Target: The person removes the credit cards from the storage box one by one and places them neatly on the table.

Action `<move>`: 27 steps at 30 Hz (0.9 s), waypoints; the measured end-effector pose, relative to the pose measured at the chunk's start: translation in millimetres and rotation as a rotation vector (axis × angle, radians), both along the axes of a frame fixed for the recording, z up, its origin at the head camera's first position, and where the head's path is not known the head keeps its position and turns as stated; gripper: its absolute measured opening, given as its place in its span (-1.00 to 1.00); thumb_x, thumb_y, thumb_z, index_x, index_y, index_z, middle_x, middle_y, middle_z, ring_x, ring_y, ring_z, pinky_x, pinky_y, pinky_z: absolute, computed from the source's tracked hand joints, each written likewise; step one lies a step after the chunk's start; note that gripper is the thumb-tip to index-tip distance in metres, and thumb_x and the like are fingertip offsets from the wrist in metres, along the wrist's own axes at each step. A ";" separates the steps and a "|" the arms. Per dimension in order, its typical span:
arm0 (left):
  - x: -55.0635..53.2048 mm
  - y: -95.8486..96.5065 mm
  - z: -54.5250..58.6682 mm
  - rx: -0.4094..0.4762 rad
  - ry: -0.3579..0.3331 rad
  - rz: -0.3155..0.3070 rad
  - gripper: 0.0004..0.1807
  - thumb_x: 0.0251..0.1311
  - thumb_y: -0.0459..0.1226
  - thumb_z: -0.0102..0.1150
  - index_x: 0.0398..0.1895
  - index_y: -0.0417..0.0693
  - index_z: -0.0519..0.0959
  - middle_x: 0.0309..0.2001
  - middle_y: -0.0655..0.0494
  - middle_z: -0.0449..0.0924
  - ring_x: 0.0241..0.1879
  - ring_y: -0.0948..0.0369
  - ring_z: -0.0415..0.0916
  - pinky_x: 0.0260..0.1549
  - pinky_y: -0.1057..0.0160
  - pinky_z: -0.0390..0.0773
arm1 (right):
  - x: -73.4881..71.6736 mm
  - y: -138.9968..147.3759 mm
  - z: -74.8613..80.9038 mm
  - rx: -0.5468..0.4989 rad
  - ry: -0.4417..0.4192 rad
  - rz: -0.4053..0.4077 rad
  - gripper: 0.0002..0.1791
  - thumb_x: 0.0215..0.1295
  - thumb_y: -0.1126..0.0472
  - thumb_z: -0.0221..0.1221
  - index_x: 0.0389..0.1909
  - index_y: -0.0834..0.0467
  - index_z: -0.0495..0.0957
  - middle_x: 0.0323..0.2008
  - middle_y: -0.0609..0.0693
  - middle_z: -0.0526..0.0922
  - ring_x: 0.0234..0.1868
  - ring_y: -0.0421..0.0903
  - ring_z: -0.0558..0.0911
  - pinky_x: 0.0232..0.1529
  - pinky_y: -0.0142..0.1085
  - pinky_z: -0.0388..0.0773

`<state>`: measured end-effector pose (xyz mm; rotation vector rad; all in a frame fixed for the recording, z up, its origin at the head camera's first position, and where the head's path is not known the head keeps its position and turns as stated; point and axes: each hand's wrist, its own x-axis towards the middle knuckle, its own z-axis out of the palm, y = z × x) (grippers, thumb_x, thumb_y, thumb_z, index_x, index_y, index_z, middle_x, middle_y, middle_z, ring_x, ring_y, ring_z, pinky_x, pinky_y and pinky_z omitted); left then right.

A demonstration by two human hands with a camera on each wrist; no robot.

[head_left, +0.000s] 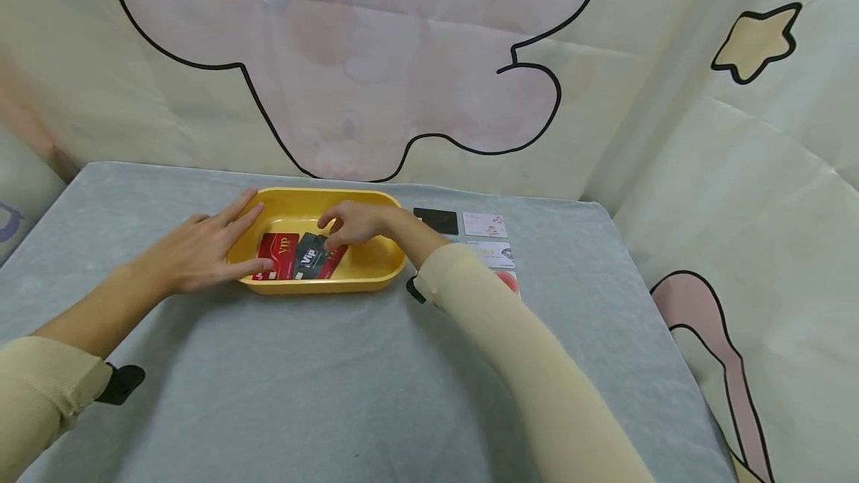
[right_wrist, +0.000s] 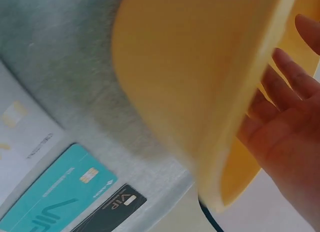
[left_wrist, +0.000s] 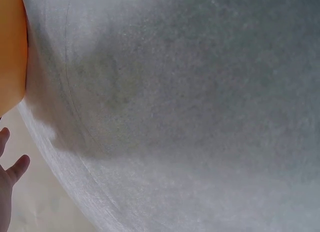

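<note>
A yellow tray (head_left: 382, 279) stands near the back of the table. In it lie a red VIP card (head_left: 285, 246), a dark grey VIP card (head_left: 310, 258) and a further red card (head_left: 335, 262) partly beneath the grey one. My left hand (head_left: 201, 248) is spread at the tray's left end, its thumb reaching over the red VIP card. Inside the tray, my right hand (head_left: 359, 222) is just above the grey card, fingers loosely bent. In the right wrist view, the right hand (right_wrist: 295, 132) shows a gap between thumb and fingers, with no card visible there.
Right of the tray lie a black card (head_left: 436, 221), a pale pink card (head_left: 485, 225), a white card (head_left: 493, 253) and a red-and-white card (head_left: 508, 279), partly behind the right sleeve. A teal card (right_wrist: 60, 189) shows in the right wrist view. Grey cloth (head_left: 302, 393) covers the table.
</note>
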<state>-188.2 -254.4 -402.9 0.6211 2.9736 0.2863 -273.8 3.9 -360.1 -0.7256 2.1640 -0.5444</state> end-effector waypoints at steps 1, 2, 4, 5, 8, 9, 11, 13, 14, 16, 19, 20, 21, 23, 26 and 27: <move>0.0 0.3 0.0 0.002 0.000 0.000 0.08 0.20 0.33 0.03 0.55 -0.22 0.04 0.60 -0.14 -0.25 0.28 -0.33 0.32 0.20 -0.39 0.24 | -0.5 -1.4 0.1 0.004 -0.007 0.001 -0.43 0.39 0.14 0.20 0.38 0.15 0.37 0.25 0.08 0.50 0.15 -0.09 0.46 0.20 -0.33 0.44; -0.1 0.6 -0.1 0.006 0.001 0.000 0.08 0.20 0.32 0.03 0.55 -0.22 0.04 0.60 -0.14 -0.25 0.28 -0.33 0.32 0.20 -0.39 0.24 | -0.9 -3.0 0.5 0.009 -0.016 0.000 -0.43 0.39 0.15 0.20 0.39 0.15 0.36 0.25 0.08 0.49 0.15 -0.09 0.47 0.20 -0.31 0.44; -0.4 1.2 -0.5 0.008 -0.003 0.001 0.08 0.20 0.33 0.03 0.55 -0.22 0.03 0.60 -0.14 -0.26 0.28 -0.34 0.31 0.20 -0.40 0.24 | -1.8 -6.2 1.8 0.024 -0.030 0.000 -0.42 0.38 0.17 0.20 0.39 0.15 0.35 0.27 0.09 0.48 0.15 -0.08 0.47 0.20 -0.28 0.46; -0.4 1.3 -0.7 0.009 -0.005 0.003 0.08 0.20 0.33 0.03 0.56 -0.22 0.03 0.60 -0.14 -0.26 0.28 -0.34 0.31 0.20 -0.40 0.24 | -2.2 -7.8 2.7 0.030 -0.036 0.004 -0.42 0.38 0.19 0.19 0.39 0.15 0.35 0.27 0.09 0.48 0.16 -0.07 0.47 0.20 -0.26 0.47; -0.6 1.3 -1.5 0.014 -0.003 0.001 0.08 0.20 0.32 0.04 0.56 -0.22 0.02 0.60 -0.14 -0.25 0.27 -0.34 0.32 0.20 -0.39 0.25 | -2.9 -12.1 4.6 0.045 -0.044 0.015 -0.43 0.39 0.23 0.17 0.40 0.15 0.33 0.30 0.10 0.46 0.17 -0.06 0.48 0.21 -0.21 0.48; -0.6 1.3 -1.6 0.014 -0.001 0.000 0.08 0.20 0.32 0.04 0.56 -0.22 0.02 0.60 -0.14 -0.25 0.27 -0.34 0.33 0.20 -0.39 0.25 | -3.0 -13.5 5.2 0.048 -0.042 0.019 -0.43 0.39 0.23 0.16 0.40 0.16 0.33 0.30 0.11 0.46 0.17 -0.05 0.48 0.21 -0.21 0.48; -0.6 1.0 -1.6 0.019 0.008 -0.006 0.07 0.21 0.31 0.04 0.55 -0.23 0.03 0.60 -0.14 -0.24 0.26 -0.33 0.34 0.19 -0.39 0.26 | -2.9 -16.2 6.0 0.051 -0.045 0.020 -0.43 0.40 0.25 0.16 0.41 0.16 0.32 0.31 0.11 0.45 0.18 -0.04 0.48 0.22 -0.22 0.48; -0.8 0.9 -1.6 0.022 0.012 -0.011 0.07 0.21 0.30 0.05 0.55 -0.23 0.04 0.60 -0.13 -0.24 0.25 -0.32 0.35 0.18 -0.39 0.26 | -2.5 -19.5 6.6 0.060 -0.044 0.014 -0.41 0.39 0.23 0.18 0.41 0.14 0.32 0.31 0.08 0.45 0.17 -0.06 0.48 0.22 -0.23 0.48; -0.9 0.8 -1.6 0.022 0.013 -0.013 0.07 0.21 0.30 0.05 0.55 -0.23 0.03 0.60 -0.13 -0.25 0.25 -0.32 0.35 0.18 -0.39 0.26 | -2.2 -21.4 6.8 0.064 -0.047 0.009 -0.41 0.38 0.22 0.19 0.41 0.13 0.32 0.31 0.07 0.45 0.17 -0.07 0.48 0.21 -0.25 0.48; -0.9 0.3 -1.7 0.024 0.012 -0.013 0.07 0.21 0.30 0.05 0.55 -0.23 0.03 0.60 -0.13 -0.25 0.26 -0.32 0.34 0.18 -0.39 0.26 | -1.5 -25.5 7.0 0.066 -0.048 0.016 -0.40 0.37 0.22 0.20 0.41 0.12 0.32 0.32 0.06 0.46 0.17 -0.09 0.48 0.19 -0.26 0.49; -0.8 -0.1 -2.0 0.023 0.005 -0.005 0.07 0.21 0.30 0.05 0.56 -0.22 0.02 0.60 -0.13 -0.26 0.27 -0.32 0.33 0.17 -0.41 0.26 | 0.1 -31.3 7.3 0.070 -0.057 0.036 -0.41 0.36 0.23 0.21 0.40 0.13 0.34 0.32 0.06 0.46 0.18 -0.10 0.48 0.16 -0.31 0.51; -0.7 -0.3 -2.1 0.023 0.004 -0.002 0.08 0.21 0.31 0.05 0.56 -0.22 0.02 0.60 -0.14 -0.26 0.27 -0.32 0.32 0.17 -0.41 0.26 | 0.6 -32.7 7.4 0.068 -0.061 0.042 -0.41 0.36 0.24 0.21 0.39 0.14 0.34 0.31 0.07 0.46 0.19 -0.10 0.48 0.15 -0.32 0.51; -0.7 -0.3 -2.1 0.023 0.002 0.000 0.08 0.21 0.31 0.04 0.56 -0.22 0.02 0.60 -0.14 -0.25 0.27 -0.32 0.32 0.17 -0.42 0.26 | 1.1 -33.7 7.3 0.067 -0.062 0.051 -0.42 0.37 0.25 0.20 0.39 0.15 0.35 0.31 0.07 0.46 0.19 -0.09 0.48 0.15 -0.33 0.51; -0.6 -0.1 -1.9 0.023 -0.002 0.004 0.08 0.21 0.32 0.04 0.56 -0.22 0.02 0.60 -0.13 -0.26 0.28 -0.32 0.32 0.17 -0.42 0.26 | 1.8 -34.7 7.0 0.065 -0.066 0.058 -0.43 0.37 0.27 0.20 0.38 0.16 0.35 0.31 0.08 0.46 0.21 -0.09 0.47 0.16 -0.35 0.51; -0.5 0.2 -1.8 0.026 -0.002 0.004 0.08 0.21 0.32 0.03 0.56 -0.22 0.02 0.60 -0.13 -0.25 0.27 -0.32 0.32 0.16 -0.42 0.27 | 2.4 -34.6 5.5 0.064 -0.064 0.059 -0.44 0.37 0.27 0.20 0.37 0.15 0.36 0.29 0.06 0.47 0.20 -0.11 0.46 0.17 -0.37 0.49; -0.5 0.3 -1.7 0.027 -0.002 0.003 0.08 0.21 0.31 0.03 0.56 -0.22 0.02 0.60 -0.13 -0.25 0.27 -0.32 0.33 0.16 -0.42 0.27 | 2.5 -34.2 4.8 0.062 -0.062 0.062 -0.45 0.37 0.27 0.19 0.37 0.15 0.37 0.28 0.06 0.47 0.19 -0.11 0.46 0.17 -0.38 0.48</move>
